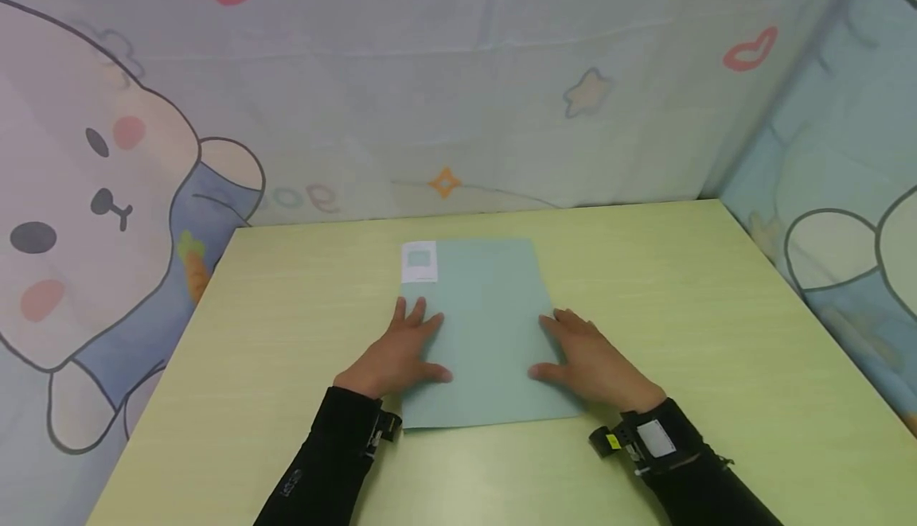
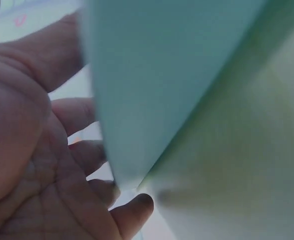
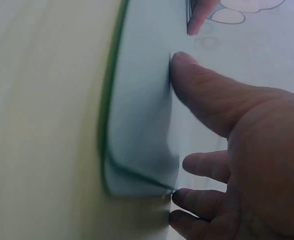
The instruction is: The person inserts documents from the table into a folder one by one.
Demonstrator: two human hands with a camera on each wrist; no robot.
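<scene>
Hands flatten a pale green paper sheet point(image 1: 483, 327) on the worktop point(image 1: 716, 335): left hand point(image 1: 401, 351) and right hand point(image 1: 591, 359) press its side edges, fingers spread; even pressure should keep the edges aligned

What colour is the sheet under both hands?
The sheet is pale teal green, clearest in the head view.

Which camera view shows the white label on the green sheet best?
The head view: the white label sits whole at the green sheet's far left corner. Both wrist views show only close, blurred parts of the sheet, without the label.
</scene>
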